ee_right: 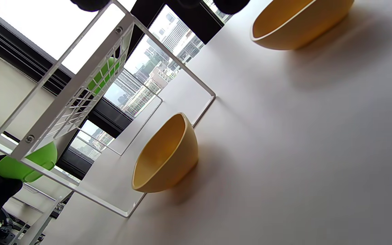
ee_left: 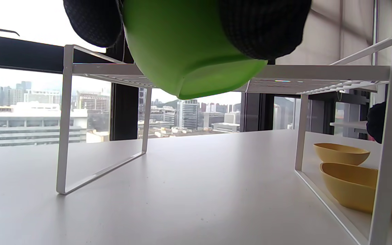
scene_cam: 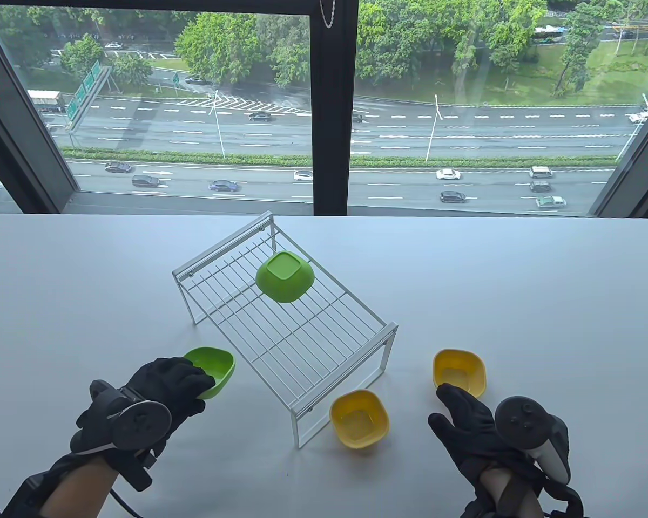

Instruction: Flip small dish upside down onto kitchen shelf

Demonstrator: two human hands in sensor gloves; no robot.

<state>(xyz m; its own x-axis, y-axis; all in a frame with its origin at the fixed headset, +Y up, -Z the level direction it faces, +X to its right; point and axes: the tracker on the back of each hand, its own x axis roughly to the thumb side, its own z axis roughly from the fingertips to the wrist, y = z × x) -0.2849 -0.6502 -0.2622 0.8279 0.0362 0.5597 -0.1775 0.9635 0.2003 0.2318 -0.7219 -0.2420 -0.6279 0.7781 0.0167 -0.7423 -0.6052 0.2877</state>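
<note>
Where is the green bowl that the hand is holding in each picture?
Table view: held green bowl at lower left, gripped by the left hand.
Left wrist view: top centre, lifted off the table.
Right wrist view: lower left edge, behind the frame.
Shared landmark: the white wire shelf.

Left hand (scene_cam: 164, 386), right hand (scene_cam: 467, 426): black knit gloves, dark round trackers strapped on back, bare wrists, black cables.

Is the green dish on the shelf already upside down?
Yes. The green dish rests on the wire shelf with its flat square base facing up, rim down.
</note>
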